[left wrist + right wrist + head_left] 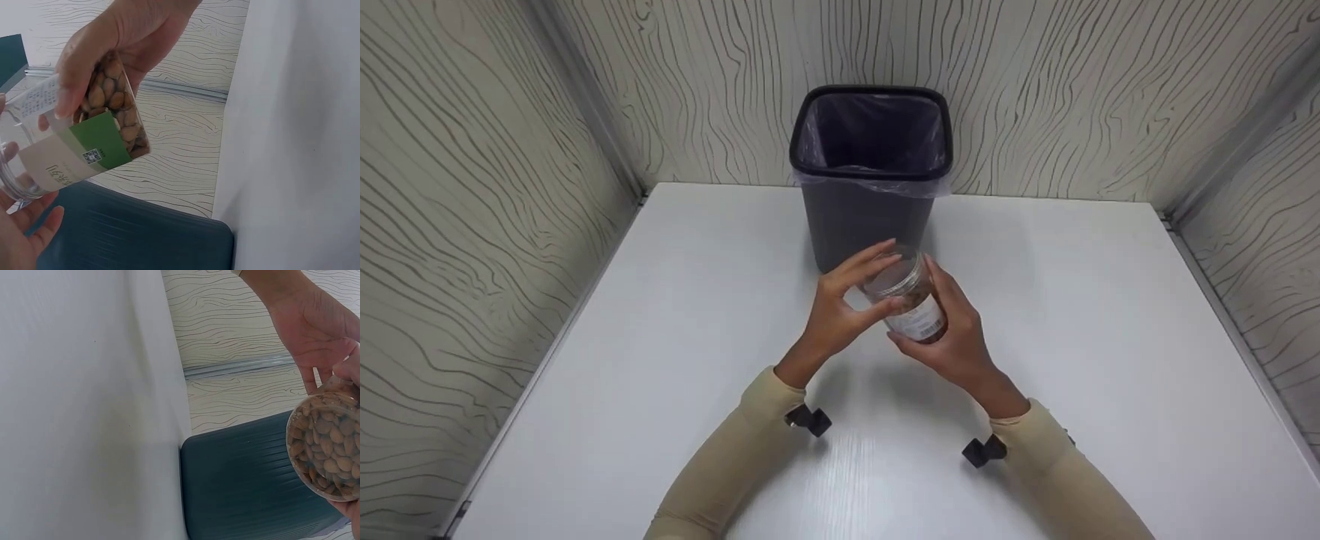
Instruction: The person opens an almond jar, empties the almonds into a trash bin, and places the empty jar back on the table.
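A clear jar part-filled with almonds is held tilted between both hands above the table. My right hand grips its body, thumb on the near side and fingers round the far side. The left hand spans the jar's top end, with its thumb on one side and fingers reaching across the other. A white and green label wraps the jar. The right wrist view shows the jar's round base with almonds piled against it.
A dark bin lined with a clear bag stands at the back middle, just beyond the hands. The white table is enclosed by wood-patterned panels at the back and sides.
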`<action>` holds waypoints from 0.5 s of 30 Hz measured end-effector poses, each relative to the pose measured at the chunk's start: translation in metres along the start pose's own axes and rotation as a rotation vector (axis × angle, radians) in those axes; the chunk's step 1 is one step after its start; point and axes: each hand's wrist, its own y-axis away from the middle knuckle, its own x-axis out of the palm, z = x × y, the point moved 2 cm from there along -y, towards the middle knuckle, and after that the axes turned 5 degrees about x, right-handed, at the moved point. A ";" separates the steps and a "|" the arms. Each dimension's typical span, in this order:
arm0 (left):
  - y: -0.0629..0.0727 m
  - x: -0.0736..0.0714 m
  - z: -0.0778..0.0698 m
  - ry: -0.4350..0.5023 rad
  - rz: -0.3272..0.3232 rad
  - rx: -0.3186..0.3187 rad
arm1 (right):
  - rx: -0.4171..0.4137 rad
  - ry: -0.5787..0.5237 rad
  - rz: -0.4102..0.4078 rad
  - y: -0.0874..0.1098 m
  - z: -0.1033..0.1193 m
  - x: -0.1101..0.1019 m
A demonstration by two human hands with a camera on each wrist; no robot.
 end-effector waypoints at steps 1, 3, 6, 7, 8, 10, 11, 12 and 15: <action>0.001 0.001 0.003 -0.005 -0.003 -0.002 | -0.002 -0.001 -0.002 0.000 0.000 0.000; 0.003 0.002 0.010 -0.020 -0.007 -0.004 | -0.004 -0.002 -0.006 -0.001 0.001 0.000; 0.007 0.005 0.023 -0.040 -0.011 -0.008 | -0.004 0.001 -0.008 -0.001 0.001 0.000; 0.009 0.005 0.026 -0.046 -0.010 -0.009 | -0.003 0.004 -0.009 -0.001 0.001 -0.001; 0.010 0.006 0.027 -0.051 -0.011 -0.009 | -0.001 0.006 -0.009 0.000 0.001 -0.001; 0.011 0.006 0.028 -0.063 -0.012 -0.011 | 0.002 0.007 -0.009 0.000 0.001 0.000; 0.011 0.006 0.027 -0.068 -0.013 -0.013 | 0.003 0.005 -0.010 0.000 0.002 0.000; 0.011 0.006 0.027 -0.073 -0.015 -0.015 | 0.003 0.006 -0.010 0.000 0.002 0.000; 0.012 0.006 0.024 -0.091 -0.022 -0.017 | 0.000 0.000 -0.010 -0.001 0.002 0.000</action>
